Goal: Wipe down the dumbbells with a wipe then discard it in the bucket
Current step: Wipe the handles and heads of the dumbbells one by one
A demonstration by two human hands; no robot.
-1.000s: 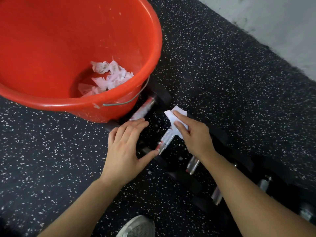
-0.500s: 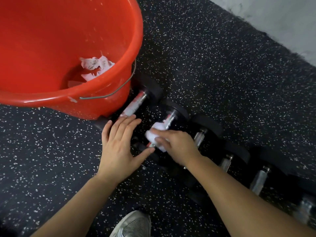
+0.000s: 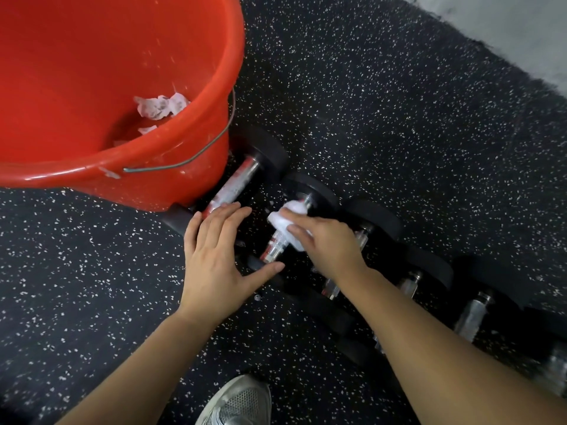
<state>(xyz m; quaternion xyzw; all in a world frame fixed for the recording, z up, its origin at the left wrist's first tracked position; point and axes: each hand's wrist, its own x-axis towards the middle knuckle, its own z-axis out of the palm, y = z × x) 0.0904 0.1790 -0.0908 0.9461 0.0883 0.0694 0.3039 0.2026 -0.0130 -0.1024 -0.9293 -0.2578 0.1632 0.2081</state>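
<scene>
Several black dumbbells with chrome handles lie in a row on the speckled floor. My right hand [image 3: 325, 240] presses a crumpled white wipe [image 3: 287, 217] onto the handle of the second dumbbell [image 3: 276, 250]. My left hand [image 3: 217, 256] rests flat, fingers spread, across the near ends of the first dumbbell [image 3: 236, 185] and the second one. A big red bucket [image 3: 199, 161] stands at the upper left, touching the first dumbbell, with used wipes [image 3: 161, 107] crumpled in its bottom.
More dumbbells [image 3: 472, 314] run toward the lower right under my right forearm. A grey shoe [image 3: 239, 403] shows at the bottom edge. The black rubber floor [image 3: 399, 118] ends at a pale grey strip [image 3: 521, 29] in the upper right.
My right hand brought the wipe from the far dumbbell head onto the handle and rubs it there, now bunched up. The view shifted, so the bucket sits further left. Left hand barely moved.
</scene>
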